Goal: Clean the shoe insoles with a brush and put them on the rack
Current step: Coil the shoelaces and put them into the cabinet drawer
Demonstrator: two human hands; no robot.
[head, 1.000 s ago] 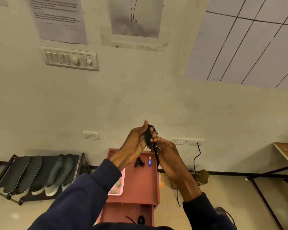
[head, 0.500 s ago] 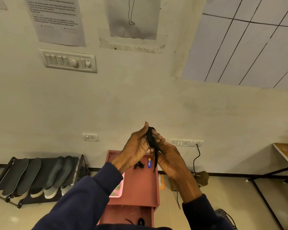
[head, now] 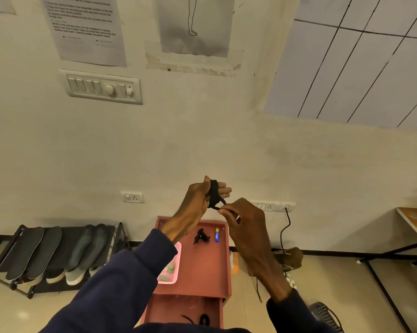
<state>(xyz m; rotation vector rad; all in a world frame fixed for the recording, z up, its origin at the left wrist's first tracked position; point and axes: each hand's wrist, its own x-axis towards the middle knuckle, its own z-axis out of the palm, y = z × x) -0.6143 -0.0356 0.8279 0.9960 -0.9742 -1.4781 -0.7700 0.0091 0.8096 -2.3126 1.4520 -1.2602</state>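
A black shoelace point(head: 214, 193) is wound in several loops around the fingers of my left hand point(head: 198, 200), which is raised in front of the wall. My right hand point(head: 244, 221) pinches the lace's free end just below and to the right of the loops. Several dark insoles point(head: 34, 251) lean side by side on the black rack point(head: 8, 267) on the floor at the left, above pale shoes point(head: 75, 277). I see no brush.
A red cabinet point(head: 198, 263) stands below my hands, with a black clump point(head: 201, 238), a blue-and-yellow item point(head: 217, 234) and a pink basket point(head: 172, 267) on top. Its open drawer point(head: 186, 311) holds another black lace. A cable point(head: 285, 231) hangs from a socket; a wooden table point(head: 416, 222) stands at right.
My right hand has drawn down and to the right from the left hand, pulling the lace's end out from the loops. The hanging tail of lace is no longer seen below my hands.
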